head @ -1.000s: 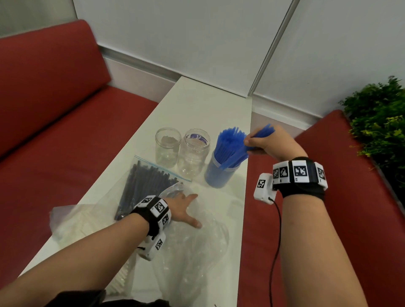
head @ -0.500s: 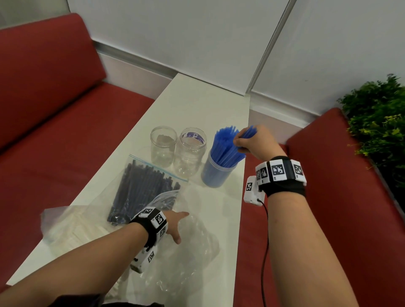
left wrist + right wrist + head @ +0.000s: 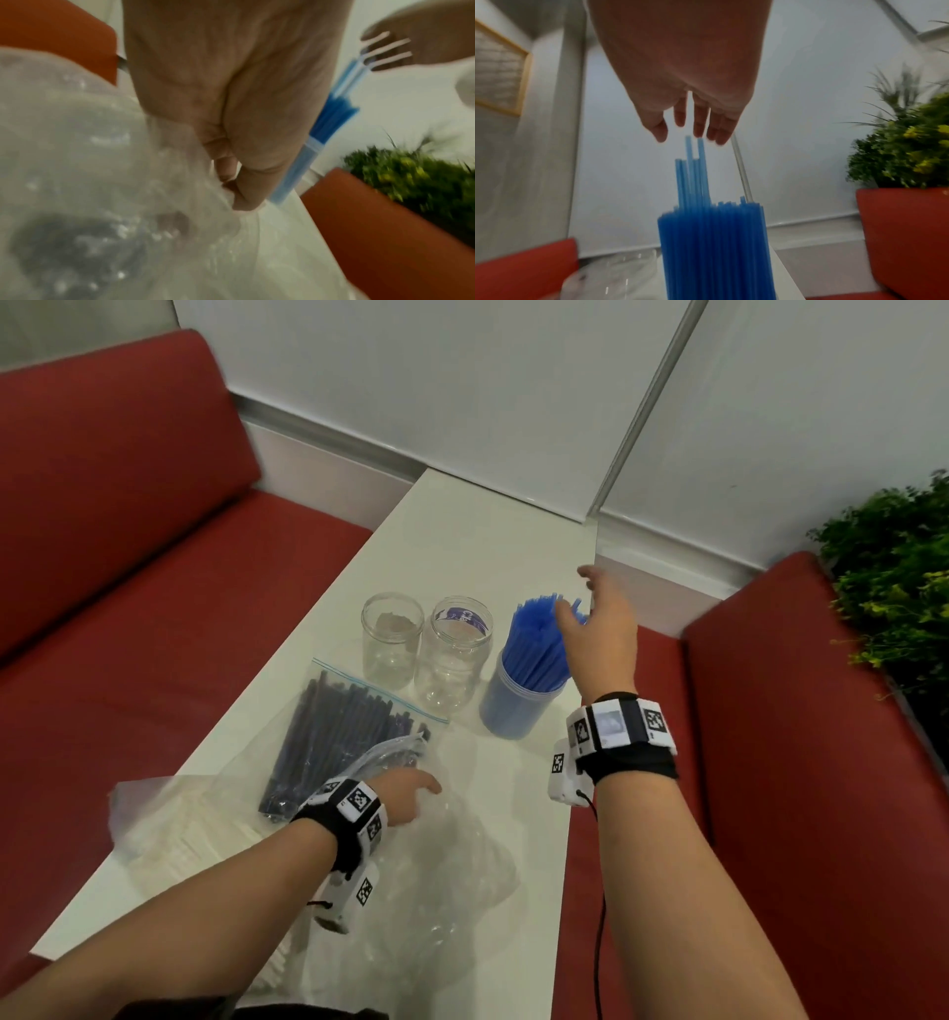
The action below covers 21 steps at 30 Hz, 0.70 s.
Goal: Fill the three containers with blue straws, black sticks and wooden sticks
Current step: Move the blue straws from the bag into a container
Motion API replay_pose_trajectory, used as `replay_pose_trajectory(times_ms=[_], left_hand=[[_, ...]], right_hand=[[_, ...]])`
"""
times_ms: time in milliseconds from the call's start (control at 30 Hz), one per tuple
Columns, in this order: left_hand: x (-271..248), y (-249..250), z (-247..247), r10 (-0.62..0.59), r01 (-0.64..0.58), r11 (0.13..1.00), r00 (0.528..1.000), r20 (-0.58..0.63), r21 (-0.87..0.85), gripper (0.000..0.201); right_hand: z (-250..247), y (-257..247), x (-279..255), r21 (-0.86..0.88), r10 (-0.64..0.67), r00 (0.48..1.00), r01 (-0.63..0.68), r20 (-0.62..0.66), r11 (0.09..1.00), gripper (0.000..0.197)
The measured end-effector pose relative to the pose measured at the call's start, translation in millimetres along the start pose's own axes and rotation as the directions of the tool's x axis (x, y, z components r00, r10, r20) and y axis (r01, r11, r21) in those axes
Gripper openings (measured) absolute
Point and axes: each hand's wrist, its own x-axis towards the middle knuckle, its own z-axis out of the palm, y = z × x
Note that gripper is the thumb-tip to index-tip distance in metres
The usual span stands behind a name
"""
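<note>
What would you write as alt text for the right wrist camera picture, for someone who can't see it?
An open right hand hovers with spread fingers just above a tight upright bundle of blue straws, a few of which poke up higher than the rest. Behind are a pale wall, a leafy plant at right and red seating.

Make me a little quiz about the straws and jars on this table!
1. True or false: the right hand is squeezing the blue straws.
2. How many clear jars are empty? A) one B) two C) three
3. Fill in: the black sticks lie inside a clear ____.

Key:
1. False; its fingers are spread above the straws.
2. B; the left jar and the middle jar.
3. Bag; the left hand grips another, crinkled bag.
</note>
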Motion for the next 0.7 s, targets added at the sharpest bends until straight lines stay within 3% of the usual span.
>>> replay_pose_trajectory(times_ms=[67, 200, 300, 367, 500, 567, 600, 633, 667, 700], left_hand=[[-3.3, 0.0, -9.7, -0.002, -0.002, 0.997, 0.998, -0.055, -0.073, 0.049], [-11.1, 3.9, -31.3, 0.005, -0.052, 0.97, 0.98, -0.197, -0.236, 0.042], [-17.8, 3.6, -44.0, 0.035, -0.104, 0.961, 0.965, -0.261, -0.256, 0.037], [-21.1, 0.5, -48.8, 0.026, -0.122, 0.959, 0.937, -0.347, -0.257, 0.045], [-29.5, -3.6, -58.6, -0.094, -0.186, 0.889, 0.82, -0.565, -0.418, 0.044], [-35.6, -2.9, -67.8, -0.153, -0.272, 0.813, 0.753, -0.64, -0.515, 0.037], [-40.0, -1.3, -72.7, -0.174, -0.318, 0.77, 0.73, -0.661, -0.553, 0.033], [-44.8, 1.5, -77.2, -0.183, -0.366, 0.721, 0.719, -0.671, -0.588, 0.029], [-50.2, 5.7, -81.5, -0.18, -0.409, 0.672, 0.718, -0.672, -0.617, 0.026], [-55.4, 10.7, -84.7, -0.162, -0.45, 0.622, 0.727, -0.668, -0.641, 0.023]], right_hand=[[14.6, -3.0, -8.3, -0.191, -0.095, 0.994, 0.105, 0.059, 0.976, 0.055], [45.8, 13.1, -36.9, -0.528, 0.091, 0.94, 0.102, 0.328, 0.843, 0.074], [50.3, 22.4, -41.1, -0.578, 0.103, 0.922, 0.144, 0.373, 0.803, 0.077], [44.4, 19.1, -36.1, -0.523, 0.092, 0.931, 0.115, 0.354, 0.845, 0.078], [23.1, 4.8, -39.9, -0.42, 0.021, 0.985, 0.054, 0.173, 0.906, 0.076], [14.3, -4.5, -58.5, -0.213, 0.048, 0.999, -0.051, -0.02, 0.976, 0.073], [12.3, -8.2, -72.3, -0.074, 0.14, 0.988, -0.145, -0.069, 0.987, 0.075], [12.0, -11.7, -87.2, 0.084, 0.282, 0.958, -0.278, -0.047, 0.957, 0.081], [14.0, -15.4, -102.8, 0.235, 0.454, 0.889, -0.453, 0.055, 0.86, 0.092], [18.3, -17.3, -118.9, 0.326, 0.599, 0.773, -0.632, 0.208, 0.703, 0.101]])
